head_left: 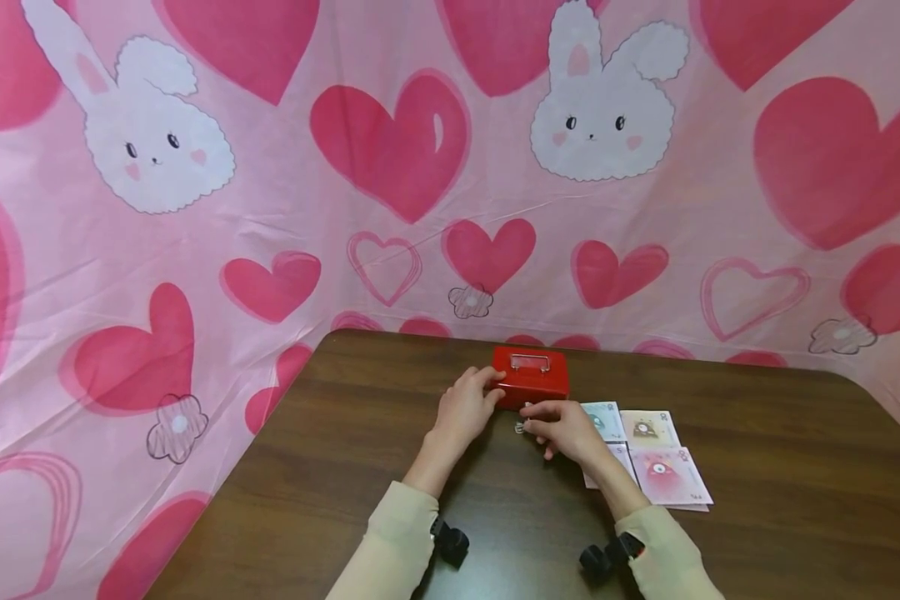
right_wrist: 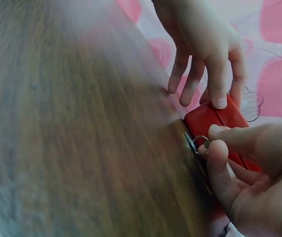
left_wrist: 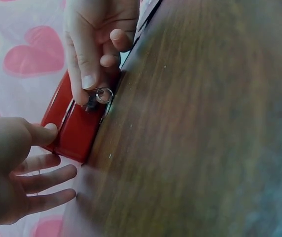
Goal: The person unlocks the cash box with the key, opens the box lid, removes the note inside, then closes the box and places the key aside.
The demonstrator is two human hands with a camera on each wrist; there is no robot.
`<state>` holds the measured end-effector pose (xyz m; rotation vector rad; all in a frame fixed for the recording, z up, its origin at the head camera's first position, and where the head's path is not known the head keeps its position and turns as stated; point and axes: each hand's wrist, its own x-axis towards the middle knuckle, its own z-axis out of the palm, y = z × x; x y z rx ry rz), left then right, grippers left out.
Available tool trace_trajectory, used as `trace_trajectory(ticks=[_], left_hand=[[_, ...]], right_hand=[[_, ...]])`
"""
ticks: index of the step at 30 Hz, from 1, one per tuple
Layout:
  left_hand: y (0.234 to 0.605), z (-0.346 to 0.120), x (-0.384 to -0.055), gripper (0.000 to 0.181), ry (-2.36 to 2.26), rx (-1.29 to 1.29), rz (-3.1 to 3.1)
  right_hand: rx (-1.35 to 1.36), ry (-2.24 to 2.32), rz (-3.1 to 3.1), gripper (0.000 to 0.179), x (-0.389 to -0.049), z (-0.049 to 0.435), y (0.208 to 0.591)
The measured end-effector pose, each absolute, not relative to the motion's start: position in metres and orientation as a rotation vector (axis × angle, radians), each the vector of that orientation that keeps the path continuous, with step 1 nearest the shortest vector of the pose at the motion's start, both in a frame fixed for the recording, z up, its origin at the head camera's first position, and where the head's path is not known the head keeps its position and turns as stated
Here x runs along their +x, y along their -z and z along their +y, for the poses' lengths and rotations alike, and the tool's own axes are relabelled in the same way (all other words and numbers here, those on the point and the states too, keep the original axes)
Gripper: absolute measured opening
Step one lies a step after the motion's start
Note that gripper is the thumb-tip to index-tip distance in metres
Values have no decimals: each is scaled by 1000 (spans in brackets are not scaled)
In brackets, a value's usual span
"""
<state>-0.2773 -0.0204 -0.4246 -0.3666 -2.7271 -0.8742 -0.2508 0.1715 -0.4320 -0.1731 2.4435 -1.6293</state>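
A small red cash box (head_left: 547, 390) with a metal handle on its lid stands near the table's far edge. My left hand (head_left: 465, 406) grips its left end, thumb and forefinger at the corner, the other fingers spread apart in the left wrist view. At the front of the box, my right hand (head_left: 570, 429) pinches a small key (right_wrist: 207, 144) between thumb and forefinger. A metal ring (left_wrist: 104, 95) hangs from the key, with another flat metal piece (right_wrist: 190, 142) on it. The fingertips hide the key's tip and the lock area.
Several play banknotes with cartoon creatures (head_left: 663, 475) lie in two rows on the brown wooden table (head_left: 795, 467), right of the box and partly under the right forearm. A pink cloth with hearts and rabbits (head_left: 495, 192) hangs behind the table.
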Motion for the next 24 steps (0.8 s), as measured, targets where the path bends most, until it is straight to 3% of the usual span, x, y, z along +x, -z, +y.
trace_trajectory(ticks=[24], left_hand=[[425,-21,-278,29,897,-373,-2730]], right_hand=[[-578,1323,2493,25,-252,181,427]])
